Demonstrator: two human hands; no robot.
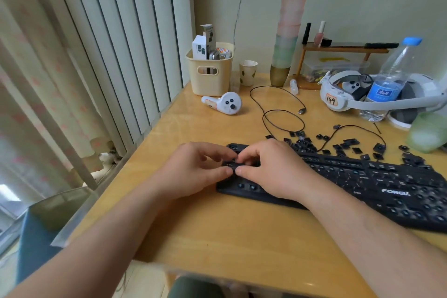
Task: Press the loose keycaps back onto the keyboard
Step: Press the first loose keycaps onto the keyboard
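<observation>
We read the step as seating a long keycap near the keyboard's left end, with most of the job still ahead.

The desk (217, 237) is smooth yellow wood with a glossy sheen. On it the keyboard (377, 184) lies at a slant: flat matte black plastic, most of its sockets bare and showing small round stems, a white logo on its front edge. Its thin black cable (278, 113) loops loosely behind it.

Our left hand (193, 172) and right hand (273, 172) meet over the left end of the board. Both have fingers curled, thumb and fingertips pinching one wide black keycap (231, 164) between them, one hand at each end. It sits low on the board; we cannot tell whether it has clicked home.

The loose keycaps (348, 146) lie scattered just behind the keyboard's back edge, small black squares with sloped sides, some upside down, a few touching the cable.

Next, as we judge it, the cap must be levelled over its stem and pushed down evenly at both ends, since a long cap can tilt and bind. Then one hand reaches to the pile for another.
</observation>
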